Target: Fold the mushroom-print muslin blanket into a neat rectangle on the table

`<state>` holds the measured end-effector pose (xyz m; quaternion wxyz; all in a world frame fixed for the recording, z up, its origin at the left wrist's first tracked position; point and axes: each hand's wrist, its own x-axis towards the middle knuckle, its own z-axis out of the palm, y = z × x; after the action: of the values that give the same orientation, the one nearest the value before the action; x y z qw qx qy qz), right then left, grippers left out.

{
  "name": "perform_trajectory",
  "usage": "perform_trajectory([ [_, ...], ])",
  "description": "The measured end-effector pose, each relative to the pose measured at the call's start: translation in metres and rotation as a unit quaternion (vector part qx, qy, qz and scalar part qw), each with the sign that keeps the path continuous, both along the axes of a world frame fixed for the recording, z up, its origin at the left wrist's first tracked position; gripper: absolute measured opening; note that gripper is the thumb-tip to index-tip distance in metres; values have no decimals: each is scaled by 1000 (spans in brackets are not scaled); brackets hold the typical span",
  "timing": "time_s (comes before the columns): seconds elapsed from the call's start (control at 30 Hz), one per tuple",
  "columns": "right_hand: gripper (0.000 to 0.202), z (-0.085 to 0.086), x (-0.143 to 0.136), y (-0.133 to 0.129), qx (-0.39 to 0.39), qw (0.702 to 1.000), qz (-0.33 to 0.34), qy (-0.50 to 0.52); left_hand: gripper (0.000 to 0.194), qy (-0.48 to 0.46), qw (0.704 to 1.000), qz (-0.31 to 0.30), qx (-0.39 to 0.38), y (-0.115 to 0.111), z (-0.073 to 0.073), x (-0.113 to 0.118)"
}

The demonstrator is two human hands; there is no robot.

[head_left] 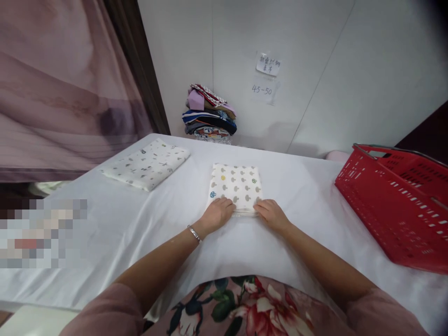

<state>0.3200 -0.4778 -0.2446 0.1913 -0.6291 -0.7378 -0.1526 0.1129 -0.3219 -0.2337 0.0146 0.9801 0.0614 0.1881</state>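
White cloth (236,182) | left hand (217,213): half-curled, gripping near edge | right hand (273,214): likewise

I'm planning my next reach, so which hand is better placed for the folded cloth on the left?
Probably your left hand: that folded cloth lies on its side of the table, while your right hand is farther off, at the near right corner of the middle cloth.

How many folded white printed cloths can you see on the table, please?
2. The mushroom-print cloth lies with the left hand and right hand at its near corners; the other printed cloth lies toward the far left. Others may be hidden in the red basket.
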Motion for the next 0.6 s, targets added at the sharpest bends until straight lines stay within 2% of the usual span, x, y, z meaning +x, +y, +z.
perform_trajectory([
  [0.1, 25, 2, -3, -5, -27, 999, 9, 36, 15, -13, 999, 1, -39, 1, -2, -1],
  [0.3, 20, 19, -17, -1, -61, 991, -17, 115, 19, -31, 995, 19, -91, 0, 1, 5],
  [0.6, 21, 13, -28, 20, -42, 995, -28, 90, 16, -29, 993, 31, -112, -5, 2, 10],
])
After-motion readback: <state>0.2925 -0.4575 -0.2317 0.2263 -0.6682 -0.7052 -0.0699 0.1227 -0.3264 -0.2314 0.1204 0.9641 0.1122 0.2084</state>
